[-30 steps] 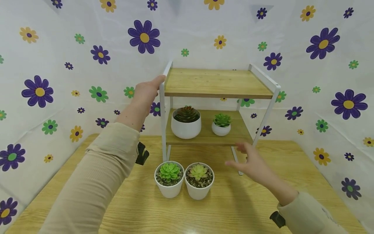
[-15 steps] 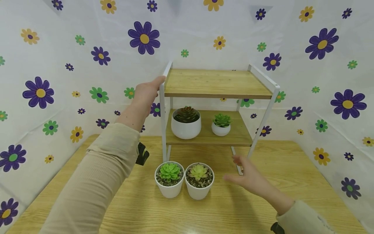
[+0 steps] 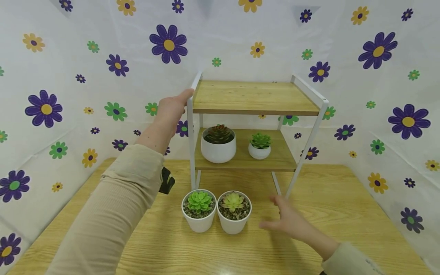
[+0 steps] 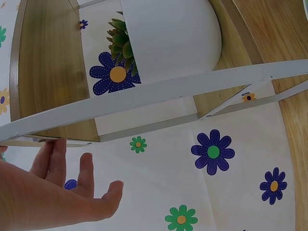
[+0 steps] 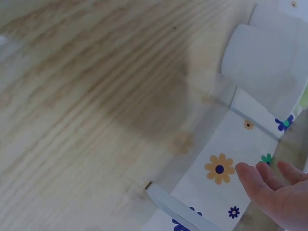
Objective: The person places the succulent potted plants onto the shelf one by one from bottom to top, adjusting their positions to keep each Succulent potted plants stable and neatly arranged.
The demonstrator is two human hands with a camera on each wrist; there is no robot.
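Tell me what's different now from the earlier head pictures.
The right hand has moved down and slightly left in the head view, from near the lower shelf to beside the right front pot, not touching it. Nothing was taken hold of or let go. Unchanged: the left hand on the rack, and all four plants' places.

The table (image 3: 165, 244) (wood-grained) bears a shelf (image 3: 256, 97) and two pots (image 3: 234, 225).
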